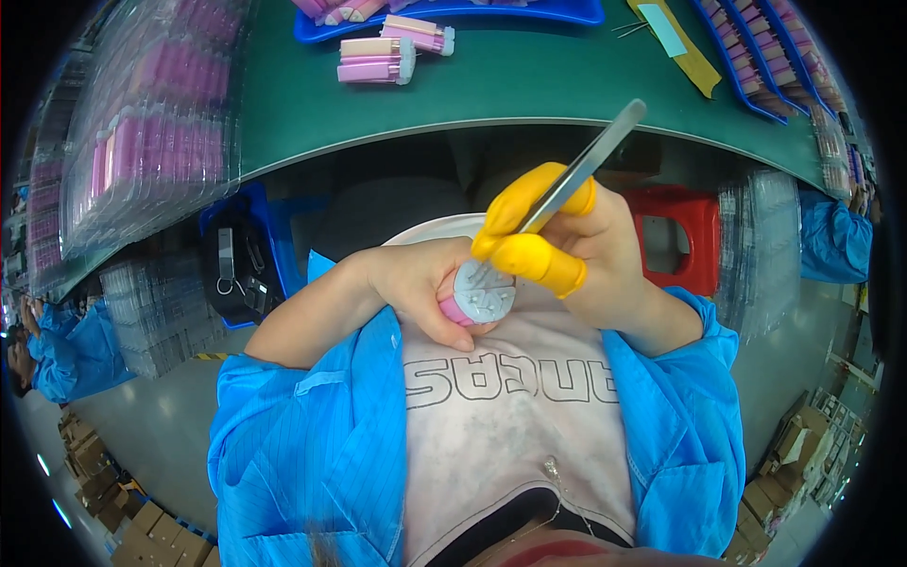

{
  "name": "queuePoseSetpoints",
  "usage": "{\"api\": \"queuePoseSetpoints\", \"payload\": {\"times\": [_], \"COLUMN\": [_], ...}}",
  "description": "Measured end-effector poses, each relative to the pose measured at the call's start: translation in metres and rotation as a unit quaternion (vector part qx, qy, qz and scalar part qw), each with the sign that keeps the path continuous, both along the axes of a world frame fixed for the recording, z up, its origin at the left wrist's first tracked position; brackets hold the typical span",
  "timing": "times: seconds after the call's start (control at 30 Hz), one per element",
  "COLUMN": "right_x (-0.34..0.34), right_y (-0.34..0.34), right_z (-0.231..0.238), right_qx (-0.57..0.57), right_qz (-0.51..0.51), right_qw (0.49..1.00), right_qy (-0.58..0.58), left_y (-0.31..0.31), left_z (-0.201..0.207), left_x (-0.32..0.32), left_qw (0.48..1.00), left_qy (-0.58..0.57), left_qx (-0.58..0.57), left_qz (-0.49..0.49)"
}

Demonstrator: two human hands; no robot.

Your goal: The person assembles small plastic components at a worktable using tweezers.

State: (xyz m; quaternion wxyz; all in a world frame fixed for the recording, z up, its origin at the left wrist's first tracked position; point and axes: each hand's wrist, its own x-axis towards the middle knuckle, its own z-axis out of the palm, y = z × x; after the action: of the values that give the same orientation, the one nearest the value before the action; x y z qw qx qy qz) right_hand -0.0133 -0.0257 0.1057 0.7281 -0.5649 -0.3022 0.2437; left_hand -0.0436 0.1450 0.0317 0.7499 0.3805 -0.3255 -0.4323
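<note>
My left hand point(416, 283) is wrapped round a pink cylindrical part with a pale, round, ribbed end cap point(485, 293), held in front of my chest with the cap facing up. My right hand point(605, 231) wears yellow finger cots point(540, 265) and grips metal tweezers point(590, 156). The tweezers slant down toward the cap, their tips at or just above its upper edge. Whether they touch it or pinch anything, I cannot tell.
Beyond my hands, a green worktable point(302, 123) carries two pink parts point(376, 61) with pale ends, a blue tray point(453, 13) and a yellow strip point(697, 74). Stacked clear trays point(161, 161) of pink parts stand left; blue trays point(746, 57) stand right. A red stool point(697, 222) sits below.
</note>
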Motion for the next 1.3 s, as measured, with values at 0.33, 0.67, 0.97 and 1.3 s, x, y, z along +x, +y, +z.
{"api": "queuePoseSetpoints", "payload": {"times": [0.33, 0.67, 0.97, 1.3], "right_x": [0.000, -0.003, 0.002, 0.001], "right_y": [-0.001, -0.002, -0.003, 0.008], "right_z": [-0.003, -0.006, -0.003, -0.007], "right_qx": [-0.009, 0.015, -0.010, 0.066], "right_qz": [-0.014, -0.029, -0.012, -0.037], "right_qw": [0.999, 0.999, 0.999, 0.994], "right_qy": [-0.030, 0.008, -0.051, 0.081], "left_y": [-0.002, -0.002, -0.003, -0.012], "left_z": [-0.002, 0.000, -0.003, -0.011], "left_x": [-0.004, -0.005, -0.004, 0.007], "left_qw": [0.999, 0.999, 0.999, 0.944], "left_qy": [0.021, 0.025, 0.034, 0.116], "left_qx": [0.019, 0.012, 0.009, -0.247], "left_qz": [0.029, 0.034, 0.013, -0.185]}}
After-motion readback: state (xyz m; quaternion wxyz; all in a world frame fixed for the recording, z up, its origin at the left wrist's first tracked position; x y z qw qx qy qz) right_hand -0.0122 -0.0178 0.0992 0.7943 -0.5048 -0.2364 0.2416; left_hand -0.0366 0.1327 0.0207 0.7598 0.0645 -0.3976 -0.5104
